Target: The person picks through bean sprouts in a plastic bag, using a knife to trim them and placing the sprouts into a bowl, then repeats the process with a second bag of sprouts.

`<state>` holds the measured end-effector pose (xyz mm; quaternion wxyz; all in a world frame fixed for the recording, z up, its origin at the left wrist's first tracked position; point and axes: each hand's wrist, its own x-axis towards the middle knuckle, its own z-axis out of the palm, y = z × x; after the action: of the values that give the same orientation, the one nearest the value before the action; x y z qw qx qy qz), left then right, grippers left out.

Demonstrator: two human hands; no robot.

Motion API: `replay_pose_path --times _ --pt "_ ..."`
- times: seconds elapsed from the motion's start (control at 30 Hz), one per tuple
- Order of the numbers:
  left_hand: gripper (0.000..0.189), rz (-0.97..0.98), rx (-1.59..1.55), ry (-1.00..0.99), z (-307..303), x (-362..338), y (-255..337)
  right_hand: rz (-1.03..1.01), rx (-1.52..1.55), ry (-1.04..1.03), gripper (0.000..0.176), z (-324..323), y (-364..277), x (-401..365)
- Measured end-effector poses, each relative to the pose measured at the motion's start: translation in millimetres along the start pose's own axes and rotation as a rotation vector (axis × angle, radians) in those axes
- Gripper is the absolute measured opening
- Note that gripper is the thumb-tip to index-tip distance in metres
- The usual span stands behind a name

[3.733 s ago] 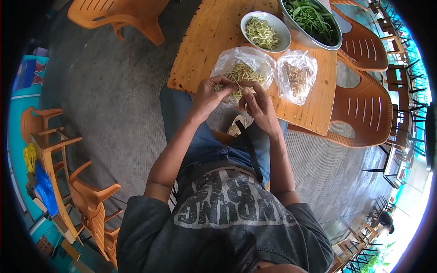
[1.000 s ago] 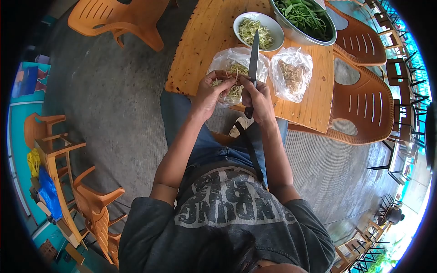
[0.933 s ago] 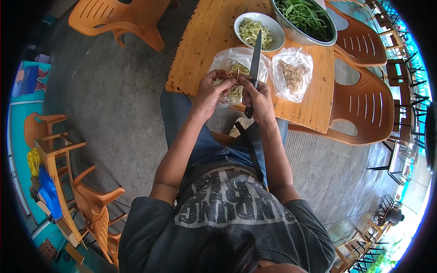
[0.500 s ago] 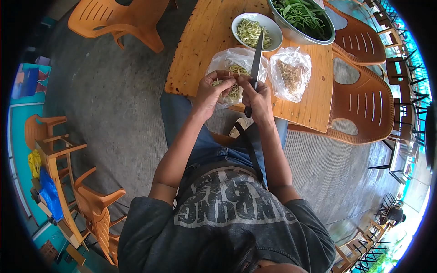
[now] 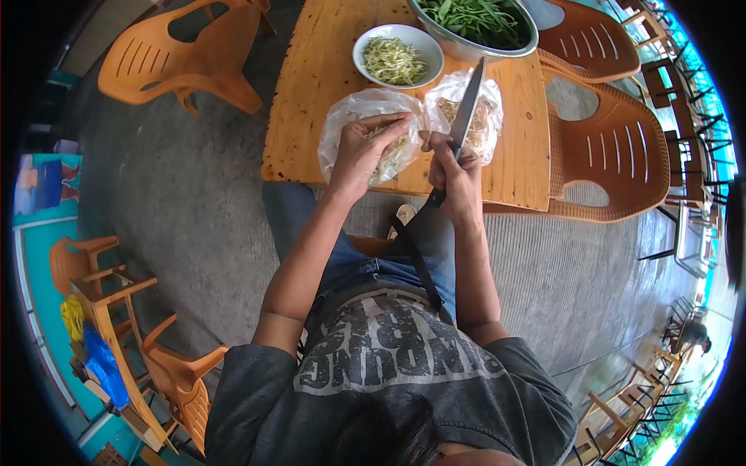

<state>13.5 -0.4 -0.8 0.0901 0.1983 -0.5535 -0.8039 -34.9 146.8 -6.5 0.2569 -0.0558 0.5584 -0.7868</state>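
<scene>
A kitchen knife [image 5: 469, 109] with a dark handle is gripped in my right hand [image 5: 458, 175], its blade pointing up and away from me over a clear plastic bag [image 5: 488, 144]. Brownish scraps fill that bag. My left hand [image 5: 361, 155] is closed, fingertips pressed together around pale bean sprouts that are mostly hidden by the fingers. It hovers over another plastic bag [image 5: 334, 132], which holds more bean sprouts. Just beyond stands a white bowl [image 5: 360, 58] with a heap of trimmed-looking sprouts [image 5: 395, 62] in it.
A metal basin [image 5: 466, 50] of green leaves [image 5: 482, 19] stands at the far side of the wooden table [image 5: 303, 93]. Brown plastic chairs [image 5: 614, 147] adjoin its right side; an orange chair [image 5: 210, 66] is at the left. A dark strap [image 5: 416, 252] hangs near my lap.
My hands have moved apart, the left staying over the sprout bag and the right drawing away with the knife. The whole view has shifted, so the table appears farther left.
</scene>
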Motion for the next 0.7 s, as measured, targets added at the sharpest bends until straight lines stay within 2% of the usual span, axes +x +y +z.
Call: replay_pose_path --times 0.1,0.2,0.23,0.33,0.57,0.7 --pt "0.028 -0.028 -0.017 -0.102 26.9 16.9 -1.7 -0.069 0.048 0.096 0.020 -23.8 -7.4 -2.0" --pt "0.027 -0.098 0.002 -0.101 55.6 32.0 -7.4 -0.091 0.106 0.148 0.019 -51.3 -11.1 -2.7" --pt "0.018 -0.108 -0.009 -0.115 60.2 38.9 -13.1 -0.126 0.124 0.170 0.019 -56.3 -11.4 -3.1" --pt "0.014 -0.106 0.015 -0.118 68.6 57.2 -27.7 -0.144 0.125 0.262 0.020 -64.0 -16.0 -7.7" --pt "0.022 -0.123 -0.033 -0.101 70.8 53.5 -38.0 -0.108 0.111 0.242 0.020 -70.9 -8.6 -6.7" --pt "0.019 -0.109 0.044 -0.120 65.6 49.6 -37.2 -0.083 0.100 0.234 0.020 -63.9 -1.6 -1.6"
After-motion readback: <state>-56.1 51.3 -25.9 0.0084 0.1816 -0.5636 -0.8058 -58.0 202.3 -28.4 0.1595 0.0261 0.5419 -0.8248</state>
